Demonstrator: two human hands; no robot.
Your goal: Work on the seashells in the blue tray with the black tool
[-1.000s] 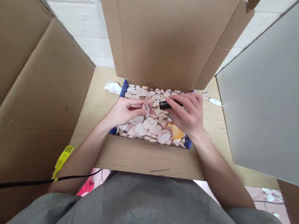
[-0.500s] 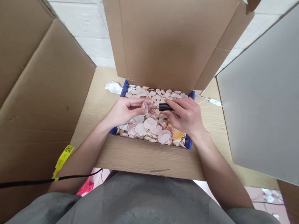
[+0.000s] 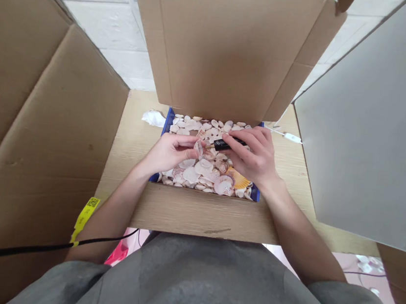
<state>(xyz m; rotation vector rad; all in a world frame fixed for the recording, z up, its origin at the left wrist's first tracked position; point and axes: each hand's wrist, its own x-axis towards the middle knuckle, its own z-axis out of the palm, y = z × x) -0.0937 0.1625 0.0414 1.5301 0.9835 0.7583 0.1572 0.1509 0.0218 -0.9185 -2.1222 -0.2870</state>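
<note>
Small black rotary tool held to a pale seashell above an open cardboard box of shells.

The left hand pinches the shell between thumb and fingers, over the left half of the box; the right hand wraps its fingertips around the tool, whose brass-coloured tip points left at the shell, though whether tip and shell touch is too small to tell. Beneath both hands lie many loose shells, an orange scallop shell among them near the right wrist. Crumpled white tissue sits on the wooden table, just left of the box.
</note>
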